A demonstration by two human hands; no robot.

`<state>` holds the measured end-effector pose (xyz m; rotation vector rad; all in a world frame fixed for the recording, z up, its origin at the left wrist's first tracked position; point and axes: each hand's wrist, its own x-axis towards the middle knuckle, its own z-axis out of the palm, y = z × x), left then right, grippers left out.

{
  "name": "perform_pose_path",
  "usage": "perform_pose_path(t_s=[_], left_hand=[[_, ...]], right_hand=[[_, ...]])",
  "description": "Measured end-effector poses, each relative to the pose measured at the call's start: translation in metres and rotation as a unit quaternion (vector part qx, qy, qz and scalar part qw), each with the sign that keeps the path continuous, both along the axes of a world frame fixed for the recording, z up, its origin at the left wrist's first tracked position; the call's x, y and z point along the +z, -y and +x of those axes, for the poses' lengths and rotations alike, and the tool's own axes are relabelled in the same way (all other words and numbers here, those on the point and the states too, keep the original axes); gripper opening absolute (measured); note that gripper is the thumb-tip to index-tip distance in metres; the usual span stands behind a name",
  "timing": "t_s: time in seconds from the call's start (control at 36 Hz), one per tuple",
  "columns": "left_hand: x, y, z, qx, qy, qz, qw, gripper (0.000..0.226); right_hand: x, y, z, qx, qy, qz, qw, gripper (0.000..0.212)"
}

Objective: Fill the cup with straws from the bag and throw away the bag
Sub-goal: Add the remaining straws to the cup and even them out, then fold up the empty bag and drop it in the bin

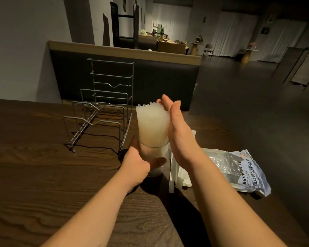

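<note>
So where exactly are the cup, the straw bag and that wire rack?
cup (154, 154), head view, on its clear side wall below the straws.
straw bag (246, 172), head view, on the printed face of the bag.
wire rack (112, 75), head view, on an upper crossbar.

the cup (152, 157) stands on the table (34, 175), straws (152, 125) upright in it, left hand (137, 163) around it. the wire rack (103, 111) stands behind-left; the bag (239, 170) lies right, beyond the right hand (178, 132).
</note>
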<state>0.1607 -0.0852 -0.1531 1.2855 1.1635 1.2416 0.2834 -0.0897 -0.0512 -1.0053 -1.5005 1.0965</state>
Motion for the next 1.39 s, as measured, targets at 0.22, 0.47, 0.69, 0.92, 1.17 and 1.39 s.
perform_pose_path(t_s=[0.22,0.47,0.69,0.92,1.17,1.39], left_hand=[[0.0,-0.001,-0.002,-0.026,-0.01,0.001,1.0,0.075],[-0.006,-0.004,-0.001,-0.014,-0.035,0.011,0.999,0.098],[-0.003,0.0,0.001,0.021,-0.069,0.017,0.997,0.116],[0.006,0.009,0.004,0.065,-0.12,0.024,0.99,0.074],[0.005,0.007,-0.001,0.097,-0.11,0.017,0.989,0.073],[0.005,0.005,0.0,0.097,-0.135,0.013,0.986,0.079]], right_hand=[[-0.001,-0.003,0.017,-0.032,-0.122,-0.026,0.992,0.084],[0.002,-0.01,0.031,-0.046,-0.165,0.003,0.985,0.081],[-0.031,0.012,0.09,-0.3,0.063,0.099,0.947,0.009],[-0.059,0.018,0.098,-0.269,0.433,0.157,0.846,0.014],[-0.068,0.019,0.088,-0.258,0.446,0.129,0.847,0.024],[-0.084,0.006,0.094,-0.213,0.562,-0.022,0.799,0.061]])
